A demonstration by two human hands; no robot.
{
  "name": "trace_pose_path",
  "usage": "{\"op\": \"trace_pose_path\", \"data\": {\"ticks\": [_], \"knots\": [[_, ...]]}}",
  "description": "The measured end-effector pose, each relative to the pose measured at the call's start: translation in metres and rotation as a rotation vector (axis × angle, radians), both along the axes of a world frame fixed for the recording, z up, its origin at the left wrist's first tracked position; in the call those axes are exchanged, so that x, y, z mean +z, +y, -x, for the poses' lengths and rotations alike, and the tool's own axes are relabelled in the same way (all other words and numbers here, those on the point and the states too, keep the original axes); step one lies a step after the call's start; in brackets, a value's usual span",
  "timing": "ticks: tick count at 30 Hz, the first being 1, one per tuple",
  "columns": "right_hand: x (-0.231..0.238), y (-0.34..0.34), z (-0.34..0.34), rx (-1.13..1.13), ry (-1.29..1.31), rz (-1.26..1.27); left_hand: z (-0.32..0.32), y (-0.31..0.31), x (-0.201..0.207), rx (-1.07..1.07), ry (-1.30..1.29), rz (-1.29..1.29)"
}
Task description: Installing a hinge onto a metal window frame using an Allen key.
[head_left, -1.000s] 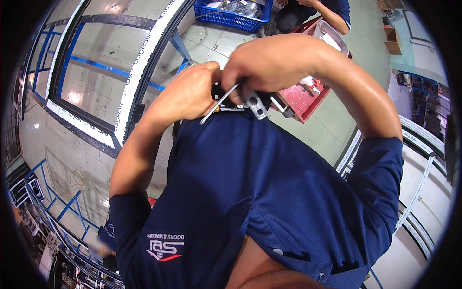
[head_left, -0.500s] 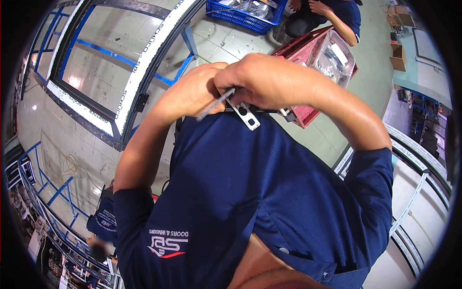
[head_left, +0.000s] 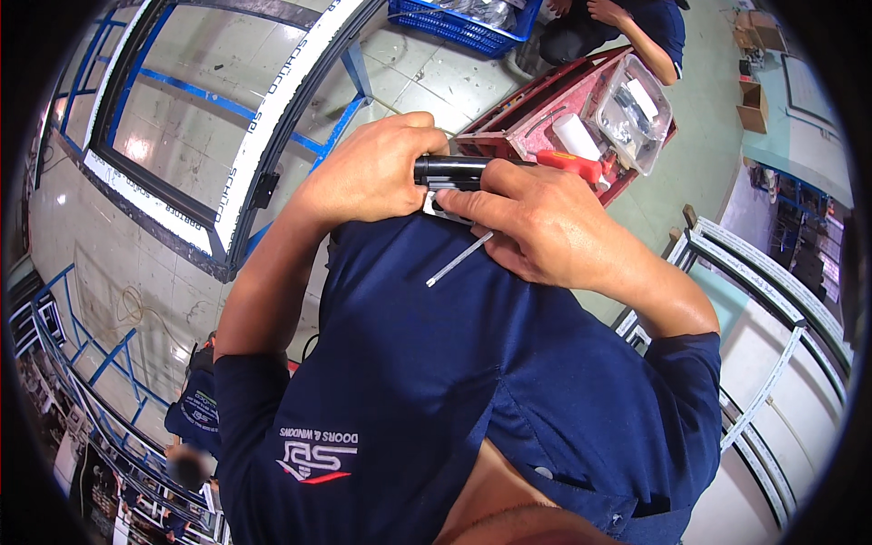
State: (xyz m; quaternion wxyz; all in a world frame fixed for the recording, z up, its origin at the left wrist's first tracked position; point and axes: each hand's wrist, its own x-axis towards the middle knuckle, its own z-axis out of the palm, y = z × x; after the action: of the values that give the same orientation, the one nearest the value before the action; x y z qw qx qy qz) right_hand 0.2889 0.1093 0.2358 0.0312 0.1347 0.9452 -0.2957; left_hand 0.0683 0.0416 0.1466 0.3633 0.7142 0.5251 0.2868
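Observation:
In front of my waist, a shiny black tube-shaped fitting (head_left: 451, 170) lies crosswise between my hands. My left hand (head_left: 374, 171) is closed around its left end. A small light metal plate (head_left: 433, 207) shows just below it, partly covered by fingers. My right hand (head_left: 545, 222) rests its fingers on the fitting's right part, and is closed around a screwdriver (head_left: 460, 258). The thin shaft sticks out below the palm, slanting down-left over my shirt, while the red handle shows above the knuckles. The fitting's right end is hidden.
A red toolbox (head_left: 490, 143) stands beyond my hands, bearing a clear plastic tub (head_left: 643, 150) of parts and a white cylinder (head_left: 577, 136). A blue crate (head_left: 454, 33) stands farther off, beside a crouching person (head_left: 656, 32). A large taped frame (head_left: 272, 109) on blue supports fills the left.
My right hand has moved right, uncovering the black fitting. The screwdriver shaft has swung from up by the left hand to below my right palm. The perforated metal plate is now mostly covered.

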Motion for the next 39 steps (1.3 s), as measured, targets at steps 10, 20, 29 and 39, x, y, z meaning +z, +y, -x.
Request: {"op": "trace_pose_path", "data": {"ticks": [10,20,29,39], "knots": [[-0.012,0.011,-0.004,0.093,0.121,-0.045,0.0,0.005,0.001,-0.014,0.059,0.037],[-0.039,0.032,-0.001,0.003,0.213,0.01,0.006,0.012,-0.006,-0.021,0.115,0.144],[-0.049,0.051,0.003,0.02,0.178,0.152,0.008,0.02,-0.012,-0.169,0.194,0.418],[-0.075,0.041,0.004,-0.029,0.27,0.122,0.009,0.014,-0.021,-0.153,0.157,0.506]]}}
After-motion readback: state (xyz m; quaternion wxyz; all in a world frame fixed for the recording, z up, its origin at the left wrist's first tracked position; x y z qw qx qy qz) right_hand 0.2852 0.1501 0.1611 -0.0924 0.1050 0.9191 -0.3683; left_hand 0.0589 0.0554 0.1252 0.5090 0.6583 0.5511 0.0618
